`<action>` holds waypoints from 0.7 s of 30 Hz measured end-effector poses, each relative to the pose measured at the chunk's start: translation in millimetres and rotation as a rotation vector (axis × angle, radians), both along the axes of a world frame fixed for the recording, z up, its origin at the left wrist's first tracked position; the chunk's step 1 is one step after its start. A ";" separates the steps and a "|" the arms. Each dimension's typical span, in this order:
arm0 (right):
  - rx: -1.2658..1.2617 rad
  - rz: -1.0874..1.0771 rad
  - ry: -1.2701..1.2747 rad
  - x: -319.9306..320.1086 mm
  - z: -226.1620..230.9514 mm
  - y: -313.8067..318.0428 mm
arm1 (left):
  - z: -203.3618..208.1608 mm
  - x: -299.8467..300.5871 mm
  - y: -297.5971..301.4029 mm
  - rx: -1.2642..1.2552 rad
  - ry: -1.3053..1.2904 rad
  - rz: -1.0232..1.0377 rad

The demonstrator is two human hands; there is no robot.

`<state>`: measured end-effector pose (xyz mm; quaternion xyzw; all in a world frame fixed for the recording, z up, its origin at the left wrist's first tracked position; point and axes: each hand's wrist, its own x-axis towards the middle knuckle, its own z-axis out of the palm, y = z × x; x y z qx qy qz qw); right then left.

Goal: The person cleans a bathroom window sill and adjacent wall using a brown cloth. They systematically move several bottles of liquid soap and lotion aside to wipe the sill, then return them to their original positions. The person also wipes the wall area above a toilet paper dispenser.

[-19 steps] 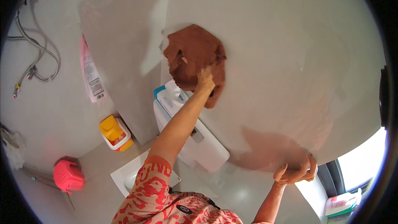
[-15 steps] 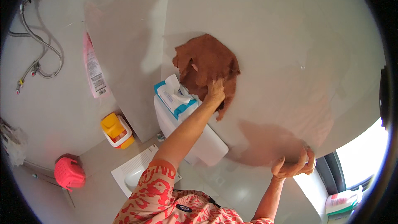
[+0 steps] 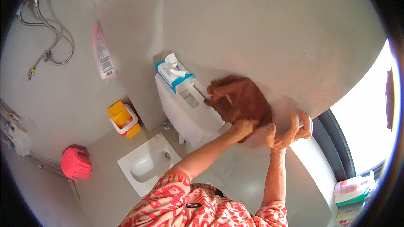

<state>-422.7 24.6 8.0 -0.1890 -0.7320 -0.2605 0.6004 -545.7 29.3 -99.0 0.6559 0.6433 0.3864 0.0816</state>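
Note:
My left hand (image 3: 245, 129) grips the lower edge of a crumpled brown cloth (image 3: 249, 100), its fingers closed and partly hidden in the folds. The cloth hangs spread against the grey wall, just right of a white toilet cistern (image 3: 168, 101). To the right of the cloth, my right hand (image 3: 290, 133) is raised, thumb and fingers apart and curved, holding nothing. Its thumb is close to the cloth's lower right edge; whether they touch I cannot tell. A blue-and-white wipes pack (image 3: 180, 82) with a sheet sticking out lies on the cistern.
A squat toilet (image 3: 147, 169) is set in the floor below. Left of it stand a yellow-and-white bin (image 3: 131, 129) and a red plastic stool (image 3: 75, 164). A pink packet (image 3: 103, 56) and metal hoses (image 3: 59, 38) are on the left wall. Bottles (image 3: 351, 186) stand by the bright window.
My left hand has carried the cloth down and right along the wall, away from the wipes pack. My right hand is higher and now closer to the cloth. The view has shifted.

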 end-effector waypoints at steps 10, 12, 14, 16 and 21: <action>-0.238 0.202 -0.110 49.1 -39.4 -46.2 | -96.7 -44.4 35.5 -0.065 0.332 0.372; -0.273 0.315 -0.219 36.9 -41.0 -50.9 | -130.8 -71.6 33.5 0.127 0.412 0.436; -0.368 0.425 -0.305 21.5 -43.1 -52.5 | -133.9 -81.2 25.9 0.240 0.389 0.428; -0.514 0.559 -0.363 -2.3 -52.1 -48.5 | -117.8 -83.8 15.6 0.273 0.269 0.380; -0.680 0.413 -0.280 -62.4 -70.9 -27.6 | -14.2 -76.4 -45.9 0.055 0.160 0.148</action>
